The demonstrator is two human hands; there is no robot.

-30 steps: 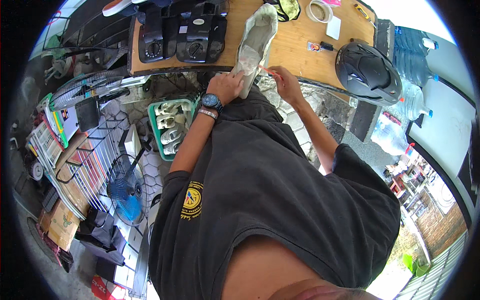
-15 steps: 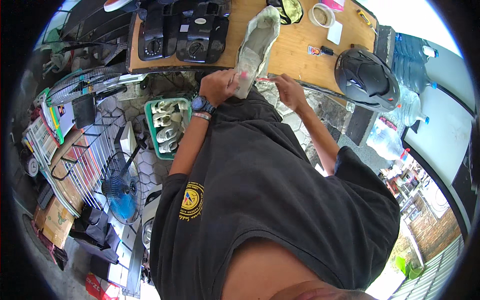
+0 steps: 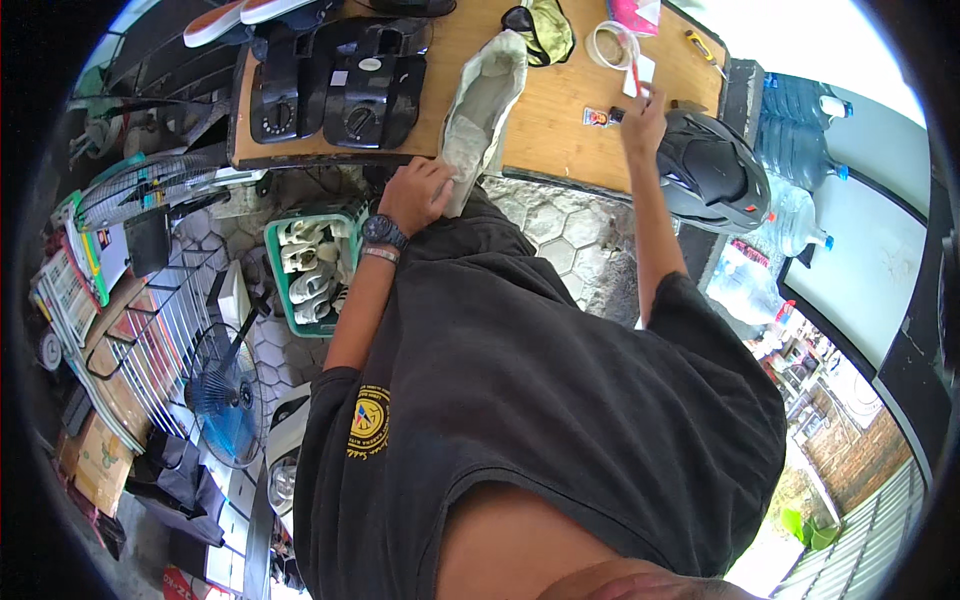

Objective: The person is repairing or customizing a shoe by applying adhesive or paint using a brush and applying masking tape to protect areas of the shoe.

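Note:
My left hand point(image 3: 418, 196) is closed on the near left edge of a long pale grey, hollow piece point(image 3: 500, 75) with raised, soft-looking sides. It lies at the table's front edge, its near end over my lap. To the right, my right hand point(image 3: 643, 122) is raised over the table and pinches a thin red stick point(image 3: 636, 76). The stick's far end reaches the rim of a round white tub point(image 3: 596, 48) with something beige inside. A white card point(image 3: 645, 72) lies by the tub, partly behind the stick.
The wooden table point(image 3: 555, 130) also carries black appliance parts point(image 3: 372, 100), a yellow-black pouch point(image 3: 545, 32), a yellow-handled tool point(image 3: 699, 43) and a black helmet point(image 3: 710, 172). Water jugs point(image 3: 800, 135) stand right. A green crate point(image 3: 300, 325) of shoes and a fan point(image 3: 222, 395) are at left.
My right hand has moved from beside the pale piece up and right to the tub, taking the red stick along. My left hand still holds the piece; the whole view has shifted slightly.

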